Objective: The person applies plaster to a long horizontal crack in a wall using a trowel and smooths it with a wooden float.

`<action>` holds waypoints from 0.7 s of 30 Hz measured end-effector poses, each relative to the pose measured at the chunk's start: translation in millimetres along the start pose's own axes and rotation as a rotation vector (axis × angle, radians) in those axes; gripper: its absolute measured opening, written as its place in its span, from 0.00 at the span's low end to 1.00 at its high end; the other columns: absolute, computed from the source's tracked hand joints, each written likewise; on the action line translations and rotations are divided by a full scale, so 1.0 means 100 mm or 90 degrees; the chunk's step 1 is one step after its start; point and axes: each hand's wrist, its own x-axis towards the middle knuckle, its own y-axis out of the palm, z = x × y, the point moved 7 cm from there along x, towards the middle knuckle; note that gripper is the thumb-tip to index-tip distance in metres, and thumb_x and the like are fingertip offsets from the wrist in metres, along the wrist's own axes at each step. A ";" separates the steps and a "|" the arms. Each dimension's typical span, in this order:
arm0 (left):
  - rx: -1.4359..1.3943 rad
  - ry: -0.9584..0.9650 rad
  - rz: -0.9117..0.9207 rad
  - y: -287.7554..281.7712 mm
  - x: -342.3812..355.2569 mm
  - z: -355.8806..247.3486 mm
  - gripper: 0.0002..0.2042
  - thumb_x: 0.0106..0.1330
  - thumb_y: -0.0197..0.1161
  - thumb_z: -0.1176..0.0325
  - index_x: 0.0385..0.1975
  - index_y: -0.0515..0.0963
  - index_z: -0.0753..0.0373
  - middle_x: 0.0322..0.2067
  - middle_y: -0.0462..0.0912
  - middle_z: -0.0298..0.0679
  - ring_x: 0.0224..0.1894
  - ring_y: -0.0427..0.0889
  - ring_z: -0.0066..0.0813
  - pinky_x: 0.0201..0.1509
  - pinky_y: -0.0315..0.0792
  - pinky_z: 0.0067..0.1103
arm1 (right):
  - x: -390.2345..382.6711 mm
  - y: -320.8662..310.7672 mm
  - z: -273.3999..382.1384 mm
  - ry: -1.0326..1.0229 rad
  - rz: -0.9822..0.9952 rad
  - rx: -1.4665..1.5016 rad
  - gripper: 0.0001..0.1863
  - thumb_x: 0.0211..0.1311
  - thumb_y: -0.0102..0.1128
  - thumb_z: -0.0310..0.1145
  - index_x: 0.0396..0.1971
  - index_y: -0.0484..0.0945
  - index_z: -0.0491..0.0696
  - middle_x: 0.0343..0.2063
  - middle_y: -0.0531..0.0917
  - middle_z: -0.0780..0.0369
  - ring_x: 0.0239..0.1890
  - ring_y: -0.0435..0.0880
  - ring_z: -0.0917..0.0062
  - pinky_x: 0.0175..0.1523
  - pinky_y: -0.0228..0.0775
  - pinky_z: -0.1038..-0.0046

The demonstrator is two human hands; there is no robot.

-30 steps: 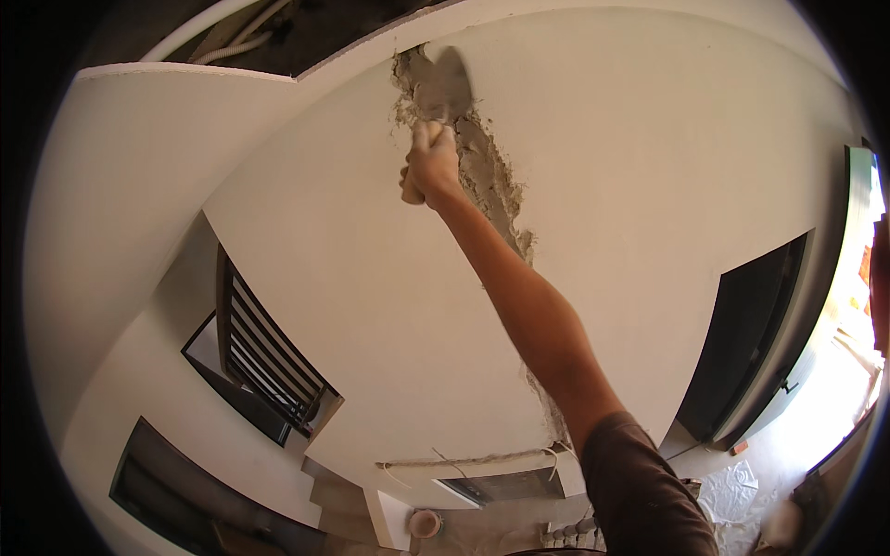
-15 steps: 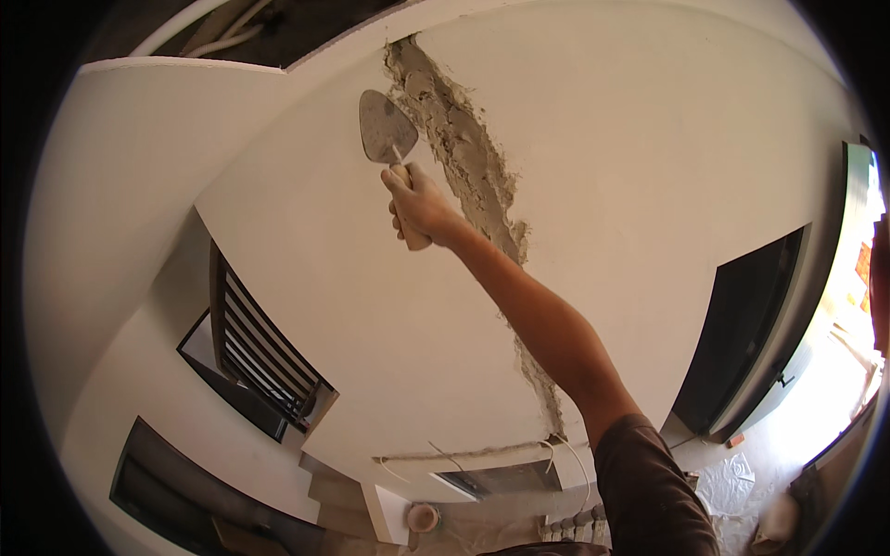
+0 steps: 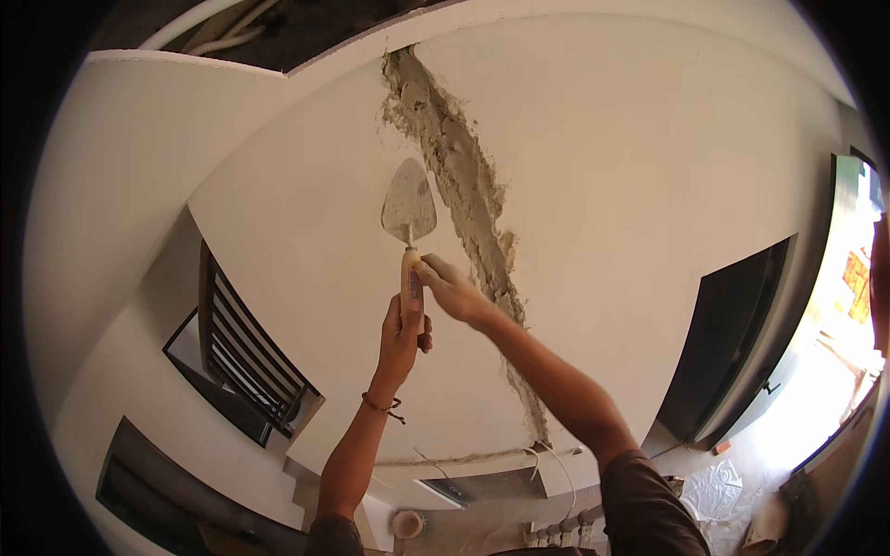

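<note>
The trowel [image 3: 409,206] is now off the wall: its pointed blade, grey with mortar, stands upright just to the left of the filled crack [image 3: 461,176], close to it but not on it. A second ago the blade was pressed into the top part of this crack, and half a second ago it was already pulled to the side of it, in one hand only. So the trowel has come down and away from the wet strip, and I judge that one stroke of filling is finished and the grip is being arranged again (maybe the tool is passing from one hand to the other, I cannot say which).

The left hand [image 3: 402,335] was not in view before. Now it reaches up below the crack and its fingers are closed around the lower part of the wooden handle [image 3: 411,287], with the thumb along it. The right hand [image 3: 453,290] sits between the handle and the crack; its fingers are half curled and only the fingertips pinch the upper part of the handle, a loose hold. A thin bracelet [image 3: 380,405] is on the left wrist.

The crack runs as a rough grey band from the dark ceiling opening [image 3: 278,23] down the white wall [image 3: 630,167]. Well to the left of the crack is a barred window [image 3: 246,347], and well to the right a dark doorway [image 3: 732,343].
</note>
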 end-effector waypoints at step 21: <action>0.654 0.807 -0.424 -0.05 2.50 -2.73 0.13 0.66 0.65 0.67 0.47 0.79 0.63 0.44 0.82 0.48 0.48 0.80 0.49 0.55 0.74 0.38 | 1.67 -1.66 2.39 -0.291 -0.103 -1.126 0.21 0.72 0.54 0.51 0.33 0.79 0.46 0.19 0.83 0.59 0.25 0.86 0.64 0.36 0.81 0.58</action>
